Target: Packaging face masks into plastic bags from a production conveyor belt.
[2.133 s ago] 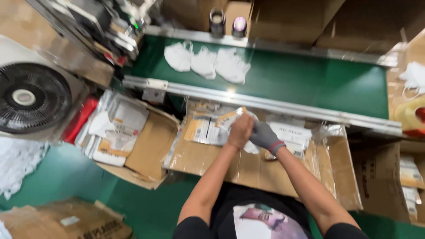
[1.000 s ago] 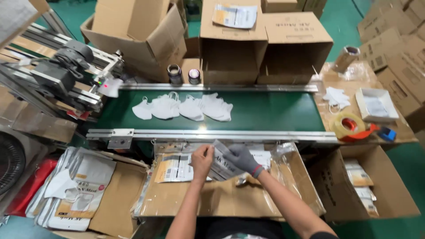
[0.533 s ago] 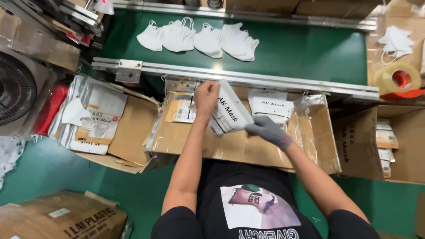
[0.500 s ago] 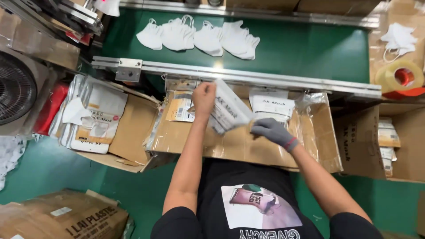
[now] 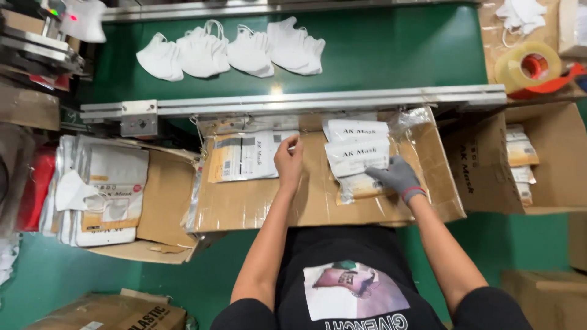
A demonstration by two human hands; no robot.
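Observation:
My bare left hand (image 5: 288,157) rests its fingertips on the edge of a flat stack of printed mask pouches (image 5: 244,154) lying on the cardboard tray (image 5: 257,205) in front of me. My right hand (image 5: 396,174), in a grey glove with a red cuff, presses on a second stack of white pouches (image 5: 358,156) at the tray's right side. Neither hand lifts anything. Several white folded masks (image 5: 232,50) lie in a row on the green conveyor belt (image 5: 391,52) beyond the metal rail (image 5: 318,101).
An open carton (image 5: 116,195) with pouches and a loose mask sits at left. Another carton (image 5: 520,159) with packets stands at right. A tape roll on a red dispenser (image 5: 529,66) lies at upper right. A machine (image 5: 36,43) is at upper left.
The left hand held a pouch tilted up over the tray; now that pouch is down and both hands rest flat on the two stacks. The view has shifted slightly.

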